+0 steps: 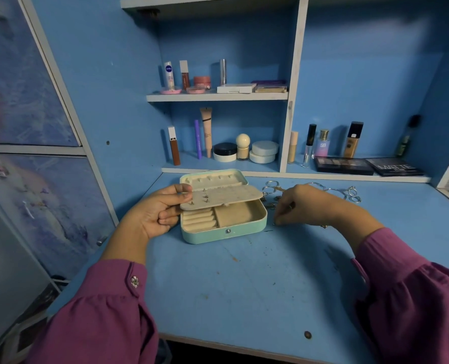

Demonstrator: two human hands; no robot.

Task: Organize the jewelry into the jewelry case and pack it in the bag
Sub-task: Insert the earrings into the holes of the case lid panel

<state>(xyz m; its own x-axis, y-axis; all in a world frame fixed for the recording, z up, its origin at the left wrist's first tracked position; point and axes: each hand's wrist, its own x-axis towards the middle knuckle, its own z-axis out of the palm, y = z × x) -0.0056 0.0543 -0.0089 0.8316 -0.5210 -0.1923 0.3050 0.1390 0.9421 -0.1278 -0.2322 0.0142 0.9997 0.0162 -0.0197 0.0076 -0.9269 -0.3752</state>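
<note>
Right hand (pixel 300 204) pinches something tiny on the worktop (pixel 244 271) — case (pixel 223 211) just left, left hand (pixel 156 210) holding its flap (pixel 222 197).

Bare desk (pixel 244 279) lies near; jewelry case (pixel 223 222) stands mid-desk, loose jewelry (pixel 273 191) right, cosmetics (pixel 244 151) far.

Light: dim and bluish, even — no glare.
Shadows: soft ones on the desk (pixel 244 271) beneath both sleeves; the upper shelf (pixel 215 96) darkens its recess.
Blur: left cabinet door (pixel 21 88) smeared.
Distortion: wide-angle bend — shelf posts lean, corners darken.
</note>
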